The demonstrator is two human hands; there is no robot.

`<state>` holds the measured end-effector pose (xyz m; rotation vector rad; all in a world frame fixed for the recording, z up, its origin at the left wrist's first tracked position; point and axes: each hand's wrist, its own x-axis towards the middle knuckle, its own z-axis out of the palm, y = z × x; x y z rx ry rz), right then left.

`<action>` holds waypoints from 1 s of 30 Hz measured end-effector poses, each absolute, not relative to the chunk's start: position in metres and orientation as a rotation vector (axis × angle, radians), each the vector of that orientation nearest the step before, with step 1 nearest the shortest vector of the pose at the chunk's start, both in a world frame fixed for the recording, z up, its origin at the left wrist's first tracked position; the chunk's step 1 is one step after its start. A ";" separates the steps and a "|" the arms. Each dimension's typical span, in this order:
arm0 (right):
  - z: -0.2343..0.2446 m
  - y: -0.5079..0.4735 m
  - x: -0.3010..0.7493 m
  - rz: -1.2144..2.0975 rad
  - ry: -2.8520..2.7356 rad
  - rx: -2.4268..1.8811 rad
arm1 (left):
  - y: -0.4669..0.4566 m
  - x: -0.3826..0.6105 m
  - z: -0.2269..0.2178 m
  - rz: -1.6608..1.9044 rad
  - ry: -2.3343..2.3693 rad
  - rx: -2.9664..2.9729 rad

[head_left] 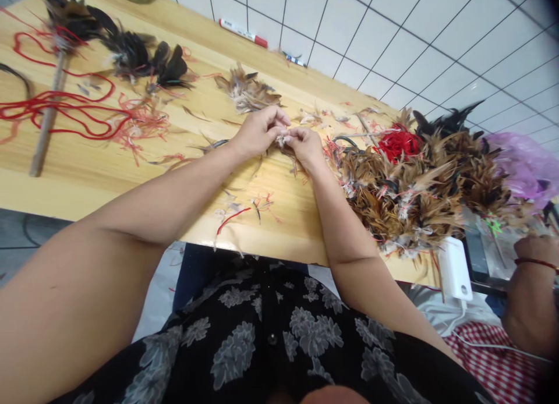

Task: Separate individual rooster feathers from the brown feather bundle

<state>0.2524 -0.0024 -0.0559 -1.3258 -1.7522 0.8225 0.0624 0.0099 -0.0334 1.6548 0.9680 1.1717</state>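
My left hand (261, 129) and my right hand (307, 146) meet over the middle of the wooden table (87, 177). Both pinch a small bundle of feathers (283, 139) by its pale quill ends, fingertips touching. A small heap of brown feathers (248, 92) lies just beyond my left hand. To the right of my right hand spreads a big pile of brown and black feather bundles (414, 188) with a ball of red thread (398, 142) on top.
Black feather bunches (131, 55) and loops of red string (65, 110) lie at the far left beside a wooden stick (46, 124). A marker (243, 32) rests by the tiled wall. Another person's arm (530, 293) is at the right edge, near a white charger (454, 270).
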 end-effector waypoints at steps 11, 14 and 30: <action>-0.056 -0.015 0.256 0.819 -1.647 -1.461 | 0.015 0.052 -0.040 0.930 0.805 1.388; -0.056 -0.016 0.259 0.867 -1.631 -1.409 | 0.015 0.053 -0.040 0.880 0.811 1.390; -0.060 -0.018 0.254 0.640 -1.969 -1.587 | 0.002 0.057 -0.027 0.903 0.821 1.363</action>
